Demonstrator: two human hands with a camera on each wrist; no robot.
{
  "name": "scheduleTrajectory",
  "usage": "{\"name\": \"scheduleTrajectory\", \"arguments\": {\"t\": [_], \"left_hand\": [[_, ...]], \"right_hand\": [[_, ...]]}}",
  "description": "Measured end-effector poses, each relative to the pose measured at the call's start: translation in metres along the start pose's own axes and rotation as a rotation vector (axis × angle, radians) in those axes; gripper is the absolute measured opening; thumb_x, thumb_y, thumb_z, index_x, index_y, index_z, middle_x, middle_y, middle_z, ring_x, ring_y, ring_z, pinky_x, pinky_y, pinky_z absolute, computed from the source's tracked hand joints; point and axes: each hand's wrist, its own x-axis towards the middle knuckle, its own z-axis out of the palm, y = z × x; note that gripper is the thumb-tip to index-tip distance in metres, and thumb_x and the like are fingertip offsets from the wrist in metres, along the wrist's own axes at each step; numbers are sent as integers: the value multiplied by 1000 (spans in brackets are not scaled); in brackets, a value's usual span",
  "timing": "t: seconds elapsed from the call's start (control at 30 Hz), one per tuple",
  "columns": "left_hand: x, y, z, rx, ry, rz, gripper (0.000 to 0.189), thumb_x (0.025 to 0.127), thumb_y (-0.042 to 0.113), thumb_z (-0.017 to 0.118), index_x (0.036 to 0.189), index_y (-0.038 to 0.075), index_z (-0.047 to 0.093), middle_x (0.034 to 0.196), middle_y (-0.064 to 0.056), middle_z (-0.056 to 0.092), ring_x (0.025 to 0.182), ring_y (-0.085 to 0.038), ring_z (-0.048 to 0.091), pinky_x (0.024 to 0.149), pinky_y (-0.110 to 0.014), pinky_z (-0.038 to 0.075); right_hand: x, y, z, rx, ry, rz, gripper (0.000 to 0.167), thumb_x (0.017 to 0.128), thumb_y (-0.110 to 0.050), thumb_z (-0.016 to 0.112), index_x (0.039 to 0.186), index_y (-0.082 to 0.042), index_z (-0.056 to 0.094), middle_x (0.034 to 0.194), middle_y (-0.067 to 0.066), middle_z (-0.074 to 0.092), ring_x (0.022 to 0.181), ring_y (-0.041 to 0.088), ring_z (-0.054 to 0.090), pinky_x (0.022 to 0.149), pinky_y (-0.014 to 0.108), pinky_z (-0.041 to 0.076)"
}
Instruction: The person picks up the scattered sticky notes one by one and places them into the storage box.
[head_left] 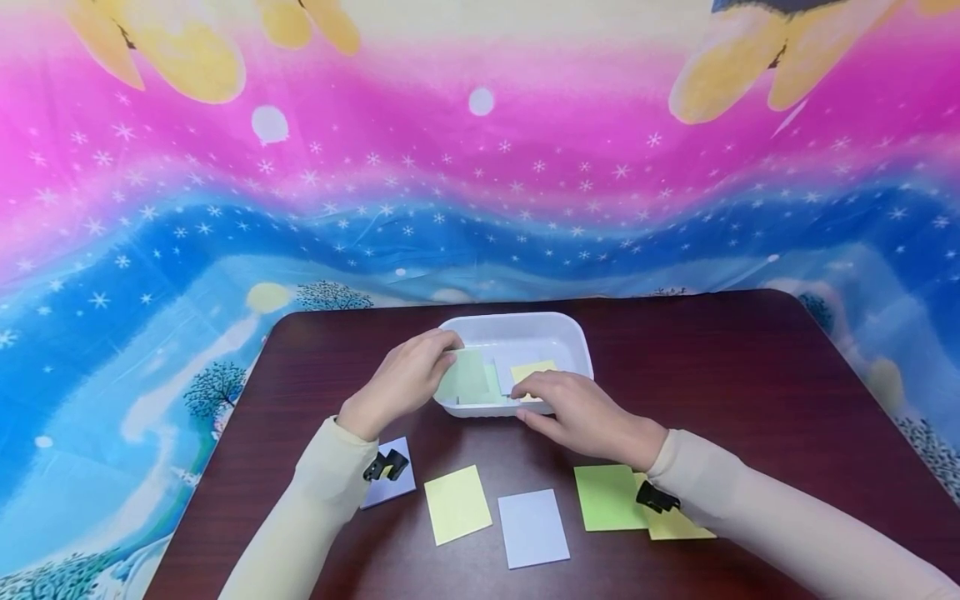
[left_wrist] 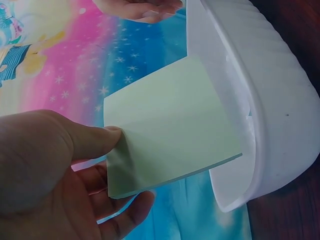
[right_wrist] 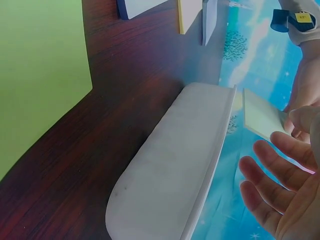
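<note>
My left hand (head_left: pixel 408 379) pinches a pale green sticky-note pad (left_wrist: pixel 165 130) by one edge, thumb on its face and fingers behind. That pad is tilted over the left end of a white plastic basin (head_left: pixel 525 327). Inside the basin, a yellow pad (head_left: pixel 531 369) and the corner of a whitish-lavender pad (head_left: pixel 504 379) show; another pale green piece (head_left: pixel 492 380) peeks out beside the held pad. Over the basin's front right rim is my right hand (head_left: pixel 581 417), its fingers loosely bent with nothing between them in the right wrist view.
Along the near side of the dark wooden table (head_left: pixel 750 400) lie a lavender pad (head_left: pixel 403 483) partly behind the left wrist, a yellow pad (head_left: pixel 457 504), another lavender pad (head_left: pixel 534 529), a bright green pad (head_left: pixel 609 497) and a second yellow pad (head_left: pixel 678 527). A printed cloth (head_left: pixel 480 217) hangs behind.
</note>
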Motion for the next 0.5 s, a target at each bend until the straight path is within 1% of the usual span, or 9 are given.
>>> {"name": "scheduleTrajectory", "arguments": {"t": [0.17, 0.33, 0.5], "left_hand": [[7, 1, -1, 4, 10, 4, 14, 102, 11, 58, 112, 11, 68, 102, -4, 68, 87, -18, 59, 80, -38, 53], [13, 1, -1, 6, -7, -9, 14, 102, 12, 57, 112, 12, 68, 102, -3, 68, 88, -18, 59, 81, -39, 53], [19, -2, 3, 6, -27, -14, 14, 103, 13, 56, 111, 12, 68, 103, -3, 68, 88, -19, 59, 81, -38, 52]], "right_hand": [[1, 2, 0, -3, 4, 0, 25, 96, -26, 69, 116, -12, 71, 112, -1, 74, 105, 16, 70, 91, 39, 56], [2, 4, -1, -5, 0, 6, 24, 96, -26, 69, 116, -13, 71, 112, -2, 74, 105, 16, 70, 91, 38, 56], [3, 6, -1, 3, 2, 27, 25, 96, -26, 69, 117, -13, 71, 113, -1, 74, 106, 16, 69, 92, 39, 56]]}}
